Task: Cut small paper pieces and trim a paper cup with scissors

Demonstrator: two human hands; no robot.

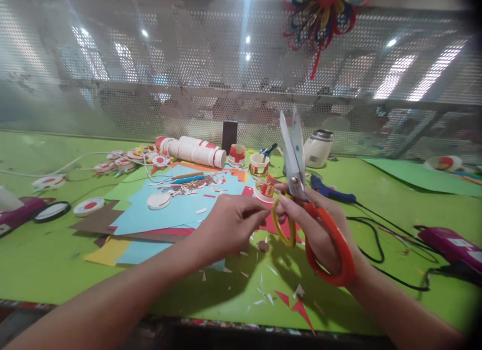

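Observation:
Scissors [295, 161] with orange handles point upward, blades slightly apart, in my right hand [324, 229]. A small yellow curved strip [281, 229] hangs at the fingertips of that hand, beside the scissors. My left hand [239, 222] is closed in a pinch close to the strip's left side; what lies between its fingertips is too small to make out. Behind the hands, a small decorated paper cup piece [266, 189] stands on the table. Red and white paper scraps [282, 296] lie below the hands on the green table [181, 300].
Blue paper sheets [139, 209] are stacked at left, with a blue pen [188, 179] and shreds on top. White paper-cup rolls [196, 150] lie behind. A blue glue gun [331, 189] and black cable are at right, near a white jar [318, 150].

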